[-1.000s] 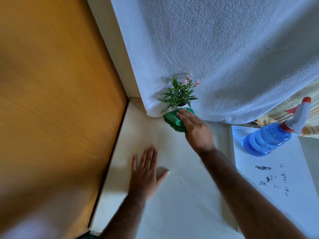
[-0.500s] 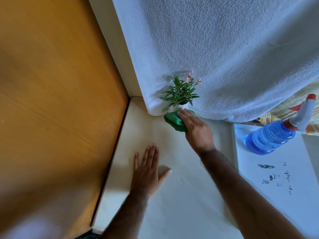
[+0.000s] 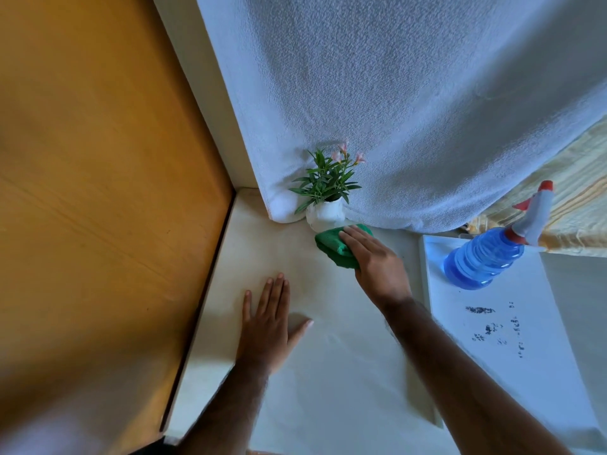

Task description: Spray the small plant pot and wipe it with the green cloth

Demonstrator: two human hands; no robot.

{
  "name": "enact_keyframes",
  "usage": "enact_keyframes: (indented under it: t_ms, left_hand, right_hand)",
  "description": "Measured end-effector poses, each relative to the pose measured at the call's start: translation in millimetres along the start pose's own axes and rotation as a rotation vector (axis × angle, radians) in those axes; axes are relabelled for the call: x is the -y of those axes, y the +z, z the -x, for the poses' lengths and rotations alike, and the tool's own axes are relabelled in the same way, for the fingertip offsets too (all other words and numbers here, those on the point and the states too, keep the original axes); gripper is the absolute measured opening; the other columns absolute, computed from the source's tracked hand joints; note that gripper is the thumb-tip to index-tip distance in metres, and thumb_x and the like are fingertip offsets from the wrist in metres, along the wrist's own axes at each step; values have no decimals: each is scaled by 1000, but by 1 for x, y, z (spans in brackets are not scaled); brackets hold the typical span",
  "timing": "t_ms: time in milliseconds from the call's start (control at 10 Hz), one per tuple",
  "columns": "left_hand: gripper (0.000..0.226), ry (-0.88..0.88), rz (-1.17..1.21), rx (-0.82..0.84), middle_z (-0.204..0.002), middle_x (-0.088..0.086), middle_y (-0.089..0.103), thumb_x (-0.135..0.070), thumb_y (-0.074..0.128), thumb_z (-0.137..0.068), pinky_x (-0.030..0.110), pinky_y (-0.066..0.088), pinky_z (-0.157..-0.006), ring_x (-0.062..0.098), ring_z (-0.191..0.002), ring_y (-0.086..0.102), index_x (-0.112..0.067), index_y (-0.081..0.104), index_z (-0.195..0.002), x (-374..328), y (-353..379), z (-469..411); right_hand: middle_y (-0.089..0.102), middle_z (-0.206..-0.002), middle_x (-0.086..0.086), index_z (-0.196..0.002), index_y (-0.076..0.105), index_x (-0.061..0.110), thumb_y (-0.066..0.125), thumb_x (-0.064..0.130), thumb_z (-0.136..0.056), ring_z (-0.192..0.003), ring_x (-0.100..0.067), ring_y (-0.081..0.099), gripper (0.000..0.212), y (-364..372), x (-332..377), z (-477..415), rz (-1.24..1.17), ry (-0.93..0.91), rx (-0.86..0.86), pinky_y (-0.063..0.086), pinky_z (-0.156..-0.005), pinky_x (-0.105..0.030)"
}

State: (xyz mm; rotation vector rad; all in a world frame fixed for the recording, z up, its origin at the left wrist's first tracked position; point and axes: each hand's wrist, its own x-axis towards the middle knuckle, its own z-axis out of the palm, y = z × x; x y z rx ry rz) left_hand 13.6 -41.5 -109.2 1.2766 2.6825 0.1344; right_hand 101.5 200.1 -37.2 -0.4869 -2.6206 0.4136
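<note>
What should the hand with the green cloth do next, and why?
Probably lift the green cloth up onto the white pot and rub its side. The right hand presses the cloth on the table at the pot's foot, so most of the pot shows uncovered. The left hand lies flat on the table.

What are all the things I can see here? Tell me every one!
small white plant pot: one, white, at the back of the counter against the towel
leafy plant with pink flowers: one, green and pink, in the pot
folded green cloth: one, green, at the pot's base
clear blue spray bottle: one, blue with red-white trigger, on the white board
white towel: one, hanging behind
white board: one, right, black marks
cream counter: one
wooden panel: one, orange-brown, left
left hand: flat on counter
right hand: on the cloth
</note>
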Motion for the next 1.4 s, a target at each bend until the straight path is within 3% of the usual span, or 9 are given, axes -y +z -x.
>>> enact_keyframes:
  t_ms: [200,400,600,700,800,900,1000,1200,1400]
  left_hand:
    - [93,2,15,11,-165,10,28,-74,27,-92,63,20,-118,27,-150,31,-7,30,-157,-2,-5,1]
    - [96,10,36,-9,-161,13,38,-77,14,-94,64,22,-117,28,-147,38,-5,39,-153,-2,-3,1]
    - [102,23,28,-2,-167,9,27,-82,10,-89,63,12,-121,25,-153,24,-9,27,-158,2,5,-2]
    - [102,19,22,-3,-168,8,24,-83,10,-88,62,9,-122,23,-153,21,-11,23,-159,3,5,-3]
    - [102,25,13,-18,-169,7,21,-83,9,-88,60,6,-122,23,-154,18,-11,20,-160,3,6,-2]
    - [103,16,19,-8,-170,5,16,-84,8,-87,59,2,-122,22,-155,13,-13,16,-161,3,6,-3]
    - [104,13,19,7,-170,5,15,-85,7,-86,58,0,-122,21,-156,12,-13,16,-161,3,5,-2]
    - [114,-37,5,129,-171,5,6,-89,3,-77,59,4,-123,21,-157,6,-12,8,-161,-3,-6,-5]
    - [101,110,47,-85,-167,13,23,-80,13,-92,56,23,-122,29,-152,26,-4,21,-159,-26,-64,0]
  right_hand:
    - [66,-138,-12,-131,69,5,74,-15,-73,-127,-30,63,62,-56,-23,52,53,73,-30,55,-97,-40]
    - [69,-134,-10,-128,72,7,65,-9,-75,-119,-27,69,56,-98,-57,134,187,229,-112,58,-90,-40]
    - [68,-133,-15,-127,71,3,75,-21,-62,-118,-33,68,69,-104,-95,206,262,387,-32,59,-92,-48]
    - [55,-147,-17,-143,56,2,83,-10,-68,-134,-34,56,80,-97,-106,223,240,329,130,50,-106,-50]
    - [22,-166,-10,-159,24,8,72,42,-92,-155,-26,21,89,-95,-104,232,264,314,272,14,-127,-37]
    - [7,-170,-10,-162,14,5,33,67,-100,-158,-20,1,90,-92,-98,234,313,322,310,-2,-127,-32]
    - [4,-171,-11,-162,11,3,19,67,-102,-158,-19,-5,88,-92,-98,232,318,332,372,-8,-126,-30]
    - [5,-170,-16,-161,13,0,22,77,-98,-158,-23,1,100,-103,-90,224,344,308,351,-5,-127,-33]
    - [18,-168,-21,-157,27,-5,56,62,-98,-156,-32,17,94,-145,-44,167,282,43,32,26,-123,-51]
